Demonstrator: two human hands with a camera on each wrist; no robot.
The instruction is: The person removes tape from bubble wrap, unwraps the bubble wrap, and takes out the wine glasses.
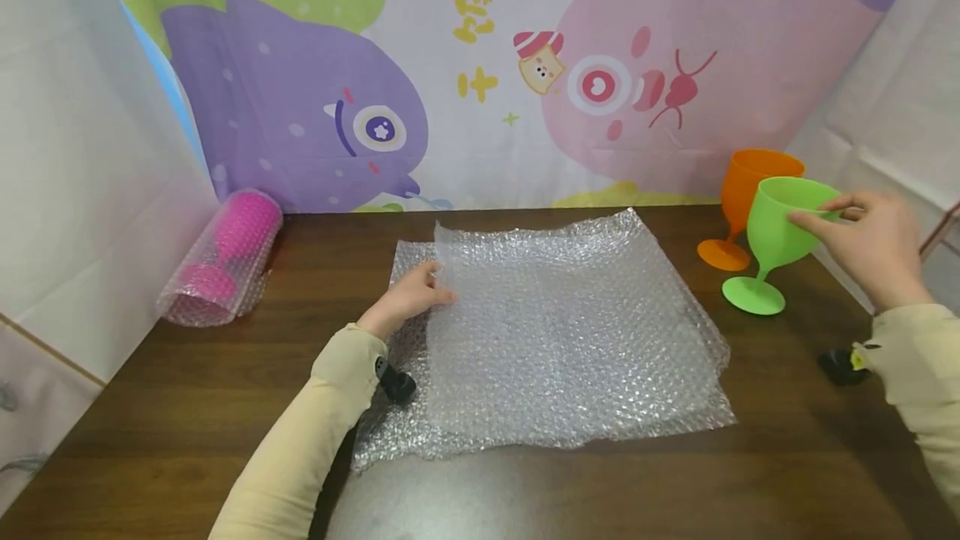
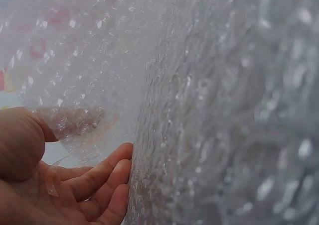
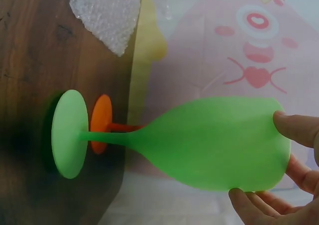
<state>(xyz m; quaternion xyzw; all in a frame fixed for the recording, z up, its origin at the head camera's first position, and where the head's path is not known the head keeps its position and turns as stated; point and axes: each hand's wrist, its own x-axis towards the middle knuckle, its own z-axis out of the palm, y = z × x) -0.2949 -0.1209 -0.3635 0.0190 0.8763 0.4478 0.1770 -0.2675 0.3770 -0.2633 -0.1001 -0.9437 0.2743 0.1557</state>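
Note:
Layered clear bubble wrap sheets (image 1: 555, 340) lie on the table. My left hand (image 1: 408, 298) is at the left edge of the upper sheet; in the left wrist view the thumb of the hand (image 2: 65, 175) is behind the film and the fingertips touch the wrap (image 2: 199, 110). With thumb and fingers, my right hand (image 1: 873, 244) grips the rim of a green goblet (image 1: 783, 227), upright at the right; the right wrist view shows the hand (image 3: 284, 180) on the rim of the goblet (image 3: 214, 140). Behind it stands an orange goblet (image 1: 738, 190).
A pink goblet (image 1: 247, 223) wrapped in bubble wrap lies at the left back of the brown table (image 1: 600, 490). A cartoon-printed curtain (image 1: 480, 148) hangs behind the table, with pale cloth at both sides.

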